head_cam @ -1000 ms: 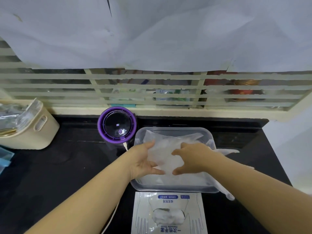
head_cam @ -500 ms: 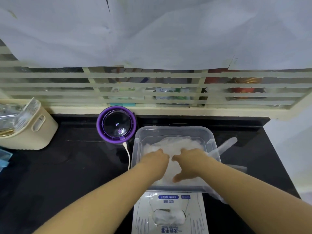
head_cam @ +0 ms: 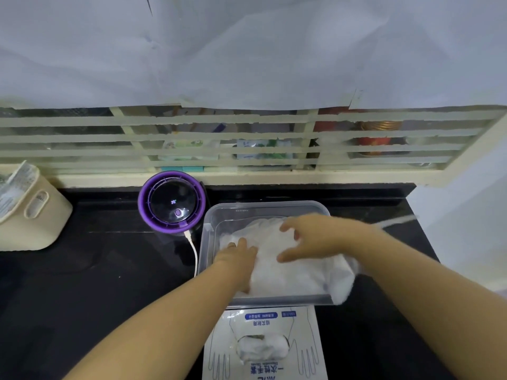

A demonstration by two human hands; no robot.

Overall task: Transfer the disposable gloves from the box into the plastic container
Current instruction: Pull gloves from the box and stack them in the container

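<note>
Head view: the black tabletop (head_cam: 109, 283) carries the clear plastic container (head_cam: 263, 206), set just behind the box (head_cam: 304, 327), likely to keep the carry short; crinkled, translucent white gloves (head_cam: 296, 275) heap inside it, one fold spilling over its right rim; left hand (head_cam: 238, 260) lies flat, right hand (head_cam: 310, 239) spreads wide fingers (head_cam: 290, 224), seemingly pressing the heap down.

A black countertop (head_cam: 82, 283) runs below a slatted cream window (head_cam: 247, 138) hung with white sheeting (head_cam: 247, 50)
</note>
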